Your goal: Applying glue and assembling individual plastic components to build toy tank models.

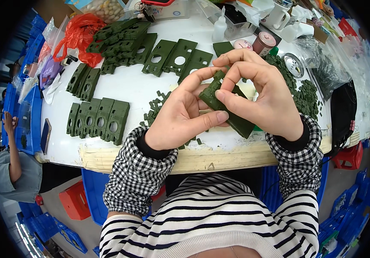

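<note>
The left hand and right hand are grasping the green part, holding it above the tabletop. It is seeming light and stiff, perhaps fragile where thin, so its long edges are offering the safest hold. Farther, similar plates are lying.
</note>
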`<control>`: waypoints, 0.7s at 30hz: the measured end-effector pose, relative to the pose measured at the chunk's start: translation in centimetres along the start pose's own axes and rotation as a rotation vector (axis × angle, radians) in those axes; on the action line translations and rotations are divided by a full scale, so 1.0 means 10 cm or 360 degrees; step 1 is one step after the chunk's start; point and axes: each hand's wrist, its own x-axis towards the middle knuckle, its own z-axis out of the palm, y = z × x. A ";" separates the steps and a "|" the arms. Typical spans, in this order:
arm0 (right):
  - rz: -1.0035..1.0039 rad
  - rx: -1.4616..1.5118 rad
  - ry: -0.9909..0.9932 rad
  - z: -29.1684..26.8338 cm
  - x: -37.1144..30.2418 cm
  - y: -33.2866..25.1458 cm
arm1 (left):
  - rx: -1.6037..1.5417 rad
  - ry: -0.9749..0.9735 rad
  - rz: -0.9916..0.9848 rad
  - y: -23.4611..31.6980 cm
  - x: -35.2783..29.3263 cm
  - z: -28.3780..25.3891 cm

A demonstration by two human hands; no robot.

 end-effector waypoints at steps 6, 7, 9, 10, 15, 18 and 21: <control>-0.0025 -0.0032 0.0003 0.00 0.00 0.00 | 0.0013 -0.0014 -0.0001 0.01 0.00 0.00; -0.0028 -0.0033 0.0005 0.00 0.00 -0.01 | 0.0016 -0.0014 0.0000 0.00 0.00 0.00; -0.0038 -0.0064 -0.0002 0.00 -0.01 -0.01 | 0.0025 -0.0013 -0.0014 0.01 0.00 0.00; -0.0044 -0.0080 -0.0006 0.00 -0.01 -0.01 | 0.0031 -0.0012 -0.0021 0.01 0.00 0.00; -0.0136 0.0173 0.0117 -0.08 -0.01 0.02 | -0.0119 -0.0122 -0.0049 0.04 -0.02 -0.04; -0.0088 0.0369 -0.0106 -0.31 -0.01 -0.07 | -0.0122 -0.0278 -0.0018 0.03 -0.06 -0.09; -0.0248 0.0219 -0.0329 -0.41 -0.03 -0.09 | -0.0468 -0.0164 -0.0236 0.12 -0.10 0.03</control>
